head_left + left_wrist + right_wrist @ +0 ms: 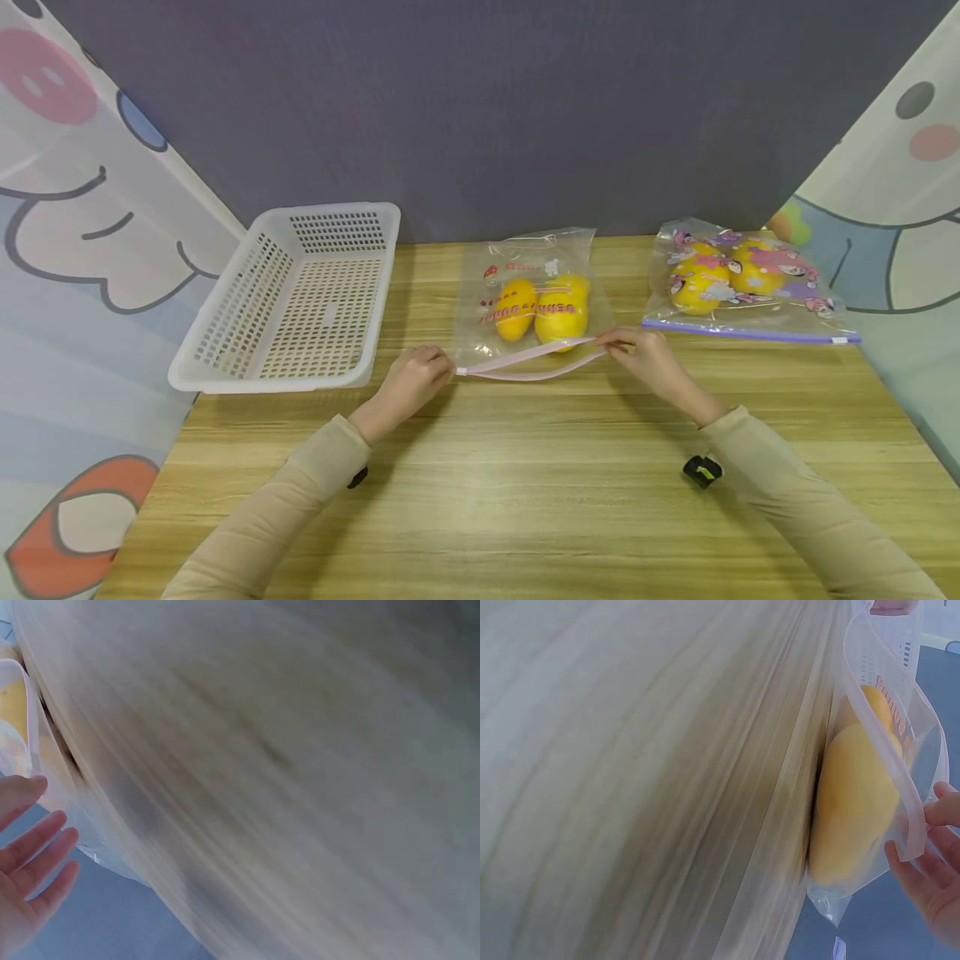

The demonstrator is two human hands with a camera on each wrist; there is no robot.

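A clear zip bag (480, 333) with red print and a pink zip strip lies in the middle of the table, its mouth parted toward the person. Inside are an orange-yellow oval fruit (515, 310) and a bigger yellow fruit (857, 799), both mango-like. My left hand (415, 380) pinches the left end of the strip, beside the white slider (461, 371); its other fingers are spread in the left wrist view. At the strip's right end, my right hand (643, 357) pinches the bag's edge, with the pink strip (889, 754) bowed into two separate lips.
A white perforated plastic basket (322, 321) stands at the left. Toward the back right lies a second zip bag (802, 315) with purple strip, holding several yellow fruits. A dark panel (510, 117) rises behind the wooden table (517, 483); cartoon-printed walls flank it.
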